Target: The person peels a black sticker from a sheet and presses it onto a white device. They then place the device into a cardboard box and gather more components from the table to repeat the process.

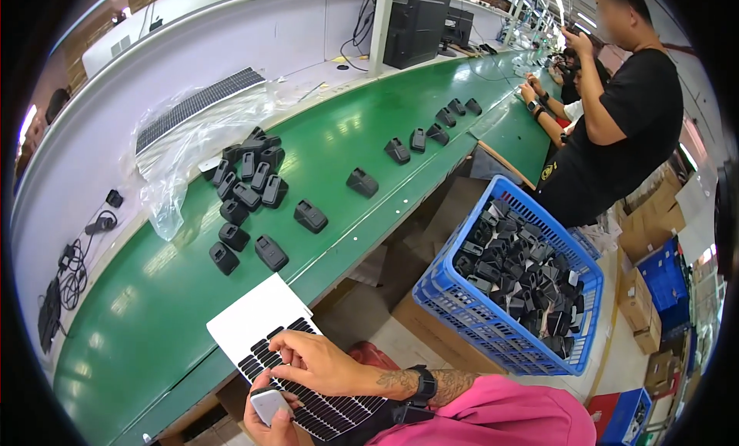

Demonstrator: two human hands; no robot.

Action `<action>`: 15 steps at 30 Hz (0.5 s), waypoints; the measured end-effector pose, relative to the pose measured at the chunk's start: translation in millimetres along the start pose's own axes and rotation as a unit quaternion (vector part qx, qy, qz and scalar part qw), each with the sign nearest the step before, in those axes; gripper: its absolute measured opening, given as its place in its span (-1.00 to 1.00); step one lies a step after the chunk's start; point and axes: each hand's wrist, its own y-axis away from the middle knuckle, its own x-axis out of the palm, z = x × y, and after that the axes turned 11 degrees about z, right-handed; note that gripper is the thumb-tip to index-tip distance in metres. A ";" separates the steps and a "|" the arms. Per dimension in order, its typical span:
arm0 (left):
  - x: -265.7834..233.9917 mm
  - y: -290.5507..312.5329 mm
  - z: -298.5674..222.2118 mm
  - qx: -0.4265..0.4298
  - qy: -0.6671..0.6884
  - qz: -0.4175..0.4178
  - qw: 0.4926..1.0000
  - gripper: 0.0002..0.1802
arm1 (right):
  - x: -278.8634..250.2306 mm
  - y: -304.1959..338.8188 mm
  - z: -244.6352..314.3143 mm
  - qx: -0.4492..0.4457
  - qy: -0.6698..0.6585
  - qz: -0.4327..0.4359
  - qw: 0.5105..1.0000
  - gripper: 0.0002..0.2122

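My left hand (269,421), at the bottom of the view, grips a small device (267,404) with a light grey rounded face and a dark edge. Just above it, my right hand (319,361) has its thumb and forefinger bent close together; whatever may be between them is too small to make out. Beneath both hands a white sheet (339,412) with rows of black oblong stickers reaches over the bench's near edge. A blank white sheet (258,316) adjoins it on the bench. Nearest beyond the sheets is a black plastic housing (271,252).
Several black housings (248,193) cluster on the green bench (131,323), with others strung out to the far right. A plastic-wrapped panel (202,103) lies behind. A blue crate (493,330) of black parts stands at right. Beyond it, a person (635,99) in black stands.
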 end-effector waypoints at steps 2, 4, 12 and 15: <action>-3.5 0.0 8.3 0.001 0.003 -0.025 1.000 -0.27 | -1.2 1.1 -3.2 -0.033 -0.008 0.018 0.999 -0.85; -2.8 2.8 12.6 -0.005 0.019 -0.053 0.998 -0.19 | -5.8 -2.5 -11.2 -0.029 0.010 0.030 0.999 -0.85; 25.3 -11.5 -9.1 -0.004 0.074 -0.039 0.996 -0.46 | -29.8 8.3 19.5 0.073 -0.022 -0.138 0.988 -0.91; 25.5 -7.2 -10.1 -0.015 0.033 -0.054 0.998 -0.41 | -18.3 21.3 37.3 0.041 -0.231 -0.059 0.970 -0.91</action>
